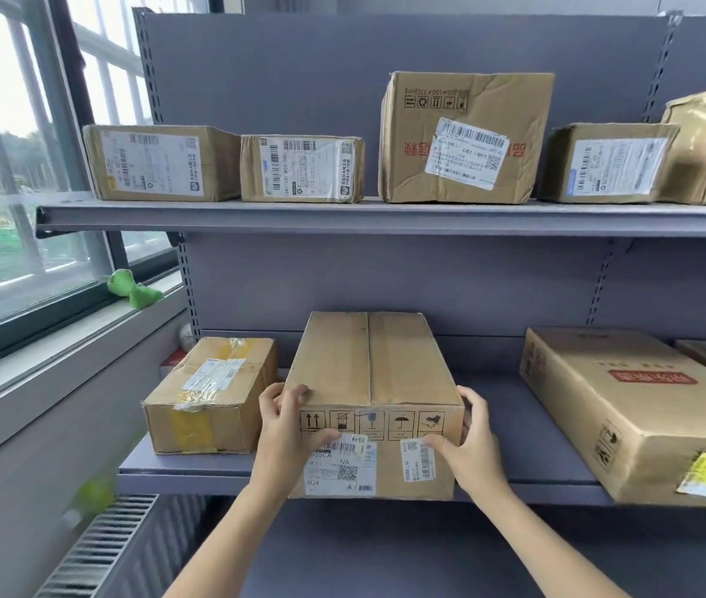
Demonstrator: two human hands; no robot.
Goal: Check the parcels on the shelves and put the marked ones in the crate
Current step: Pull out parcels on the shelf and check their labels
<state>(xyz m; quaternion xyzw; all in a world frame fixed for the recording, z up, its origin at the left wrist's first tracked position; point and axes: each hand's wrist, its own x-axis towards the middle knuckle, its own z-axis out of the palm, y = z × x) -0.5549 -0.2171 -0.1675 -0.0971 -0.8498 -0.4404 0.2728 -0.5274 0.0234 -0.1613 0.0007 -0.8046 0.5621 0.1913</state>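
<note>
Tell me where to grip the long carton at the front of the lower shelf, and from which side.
Take the long carton by its two long side walls near the front end, coming from the front. It lies lengthwise into the lower shelf, front end overhanging the edge, so both sides are reachable there. The left hand and right hand already bracket those corners, likely a stable two-handed hold.

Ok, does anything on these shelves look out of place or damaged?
Yes. A green plush toy lies on the windowsill, not a parcel. On the upper shelf, the tall box is creased and stands upside down, its print inverted. On the lower shelf, the big right box sits askew, overhanging the edge.
</note>
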